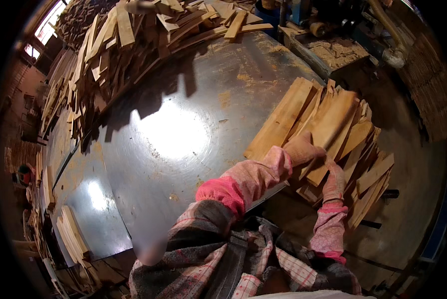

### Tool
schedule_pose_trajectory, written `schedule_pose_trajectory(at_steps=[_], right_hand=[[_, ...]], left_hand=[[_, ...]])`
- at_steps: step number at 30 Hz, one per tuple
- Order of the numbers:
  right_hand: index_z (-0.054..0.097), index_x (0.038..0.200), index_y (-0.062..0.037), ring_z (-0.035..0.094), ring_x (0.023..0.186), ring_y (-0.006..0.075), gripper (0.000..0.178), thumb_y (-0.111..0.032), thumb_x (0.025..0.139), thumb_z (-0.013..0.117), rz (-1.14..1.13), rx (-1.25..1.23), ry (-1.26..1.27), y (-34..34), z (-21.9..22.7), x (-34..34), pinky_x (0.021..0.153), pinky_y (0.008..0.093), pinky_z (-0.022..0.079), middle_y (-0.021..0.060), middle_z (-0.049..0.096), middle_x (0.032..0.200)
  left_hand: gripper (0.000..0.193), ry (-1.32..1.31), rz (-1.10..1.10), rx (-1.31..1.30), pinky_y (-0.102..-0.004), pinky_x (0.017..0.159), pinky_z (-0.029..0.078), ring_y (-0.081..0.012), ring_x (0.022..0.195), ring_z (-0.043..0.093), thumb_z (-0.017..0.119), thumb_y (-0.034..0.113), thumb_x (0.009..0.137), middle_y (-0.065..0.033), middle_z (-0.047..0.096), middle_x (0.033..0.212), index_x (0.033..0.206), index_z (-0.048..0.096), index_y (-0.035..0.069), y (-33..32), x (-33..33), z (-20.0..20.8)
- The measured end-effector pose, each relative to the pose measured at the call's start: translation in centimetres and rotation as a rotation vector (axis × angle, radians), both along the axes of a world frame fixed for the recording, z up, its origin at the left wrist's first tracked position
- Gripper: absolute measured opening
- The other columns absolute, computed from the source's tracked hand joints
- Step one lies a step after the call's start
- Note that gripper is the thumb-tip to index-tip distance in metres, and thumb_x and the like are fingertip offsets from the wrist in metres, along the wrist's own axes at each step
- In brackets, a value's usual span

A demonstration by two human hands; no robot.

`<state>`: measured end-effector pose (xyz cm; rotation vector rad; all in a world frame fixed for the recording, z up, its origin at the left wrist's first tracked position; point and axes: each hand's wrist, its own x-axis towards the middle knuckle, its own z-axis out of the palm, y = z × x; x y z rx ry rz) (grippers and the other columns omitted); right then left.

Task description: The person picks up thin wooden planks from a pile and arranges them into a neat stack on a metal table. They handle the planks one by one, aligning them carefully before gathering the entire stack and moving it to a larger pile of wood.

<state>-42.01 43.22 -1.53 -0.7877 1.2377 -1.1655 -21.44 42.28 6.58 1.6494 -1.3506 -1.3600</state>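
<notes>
Both my hands wear pinkish work gloves, with pink patterned sleeve covers above them. My left hand (302,150) reaches across from the lower left and is closed on the near part of a wide, pale wooden board (337,117). Its fingertips are partly hidden. Beside it, my right hand (335,182) grips the same board's right edge near the lower end, its fingers partly out of sight. That board lies slanting on top of a loose stack of rough boards (359,172). To its left, another broad board (279,119) rests over the metal table's right edge.
The shiny metal table (213,134) carries a large heap of wood strips (133,45) along its far left side. A smaller bundle of strips (71,234) lies at the near left. Machinery with a sawdust-covered ledge (338,52) stands at the far right.
</notes>
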Motion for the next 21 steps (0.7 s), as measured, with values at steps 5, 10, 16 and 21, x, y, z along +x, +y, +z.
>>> schedule_pose_trajectory(at_steps=[5, 10, 16, 21], right_hand=[[0.065, 0.128, 0.0015, 0.066, 0.097, 0.0186, 0.033, -0.013, 0.099, 0.061, 0.108, -0.098, 0.120, 1.6, 3.3, 3.7, 0.085, 0.0327, 0.055, 0.0065, 0.069, 0.115], [0.065, 0.127, 0.0027, 0.065, 0.102, 0.0198, 0.036, -0.002, 0.091, 0.061, 0.237, -0.210, -0.052, 5.6, 5.6, 14.2, 0.092, 0.0328, 0.054, 0.0085, 0.069, 0.114], [0.067, 0.118, 0.0031, 0.068, 0.093, 0.0254, 0.040, -0.018, 0.084, 0.069, 0.579, -0.218, 0.438, 12.8, -0.2, 24.7, 0.085, 0.0366, 0.054, 0.0152, 0.072, 0.103], [0.068, 0.120, 0.0027, 0.070, 0.102, 0.0346, 0.047, -0.024, 0.082, 0.073, 0.955, 0.063, 0.698, 16.7, -8.0, 29.2, 0.090, 0.0406, 0.053, 0.0220, 0.073, 0.111]], left_hand=[[0.059, 0.116, 0.051, -0.058, -0.0406, 0.088, 0.054, -0.0307, 0.101, 0.070, 0.078, 0.036, 0.078, -0.0232, 0.072, 0.108, 0.121, 0.066, -0.002, 3.0, 1.4, 0.1], [0.053, 0.455, 0.446, -0.206, -0.0348, 0.083, 0.056, -0.0198, 0.091, 0.069, 0.072, 0.025, 0.086, -0.0120, 0.073, 0.103, 0.134, 0.064, 0.002, 11.3, 8.9, -1.0], [0.070, 1.113, 0.791, -0.071, -0.0393, 0.087, 0.060, -0.0257, 0.089, 0.067, 0.065, 0.040, 0.093, -0.0228, 0.065, 0.125, 0.143, 0.050, -0.007, 27.1, 23.8, -11.0], [0.084, 1.766, 0.846, -0.111, -0.0451, 0.085, 0.061, -0.0342, 0.102, 0.064, 0.067, 0.050, 0.092, -0.0288, 0.058, 0.131, 0.143, 0.046, -0.015, 36.0, 27.1, -15.8]])
